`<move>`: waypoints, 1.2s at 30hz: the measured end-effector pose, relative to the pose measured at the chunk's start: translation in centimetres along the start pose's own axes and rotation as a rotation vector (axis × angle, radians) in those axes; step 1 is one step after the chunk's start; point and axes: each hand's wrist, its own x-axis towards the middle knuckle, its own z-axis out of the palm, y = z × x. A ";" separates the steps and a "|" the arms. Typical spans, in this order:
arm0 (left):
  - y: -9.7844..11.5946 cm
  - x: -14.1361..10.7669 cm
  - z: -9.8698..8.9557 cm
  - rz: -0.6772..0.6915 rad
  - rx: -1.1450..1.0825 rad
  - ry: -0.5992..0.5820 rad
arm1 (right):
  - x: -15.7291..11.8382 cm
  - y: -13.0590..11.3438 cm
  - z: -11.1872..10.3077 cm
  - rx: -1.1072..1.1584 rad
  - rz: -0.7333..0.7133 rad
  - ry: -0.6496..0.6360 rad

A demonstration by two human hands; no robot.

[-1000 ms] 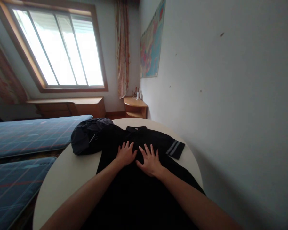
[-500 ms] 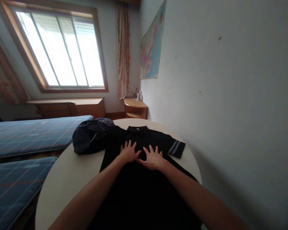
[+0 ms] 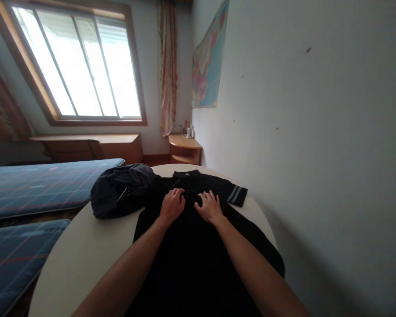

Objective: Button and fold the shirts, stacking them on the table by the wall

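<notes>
A black collared garment (image 3: 191, 246) with short sleeves lies spread on a round, pale table (image 3: 75, 259), its collar at the far side. Two grey stripes ring its right sleeve (image 3: 222, 187). Its body widens towards me, and the lower part runs out of view. On the left of the chest rests my left hand (image 3: 172, 206), fingers bent and thumb apart from them. Opposite it, my right hand (image 3: 209, 206) touches the cloth with curved, spread fingers. Dark fabric shows between thumb and fingers of each; I see no fold lifted.
A dark grey, crumpled bundle (image 3: 119, 189) with a light cord sits on the table's left, against the left sleeve. Blue checked mattresses (image 3: 46, 182) lie beyond the table's left. A white wall (image 3: 300, 176) stands close on the right. A wooden corner shelf (image 3: 185, 141) is behind.
My hands were flat with fingers spread; now the fingers are bent, the left more so. Both have shifted slightly on the chest. The view has moved a little, and the garment's right lower edge bulges outward.
</notes>
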 end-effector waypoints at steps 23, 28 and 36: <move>0.2 -6.4 -2.3 0.092 0.164 -0.388 | -7.4 -2.1 -2.3 -0.112 0.179 -0.326; 1.2 -4.9 -3.0 0.056 0.193 -0.356 | -6.2 -1.5 -3.5 -0.165 0.050 -0.250; -0.5 -1.7 -0.5 0.041 0.191 -0.349 | -2.5 0.6 -2.8 -0.069 0.042 -0.347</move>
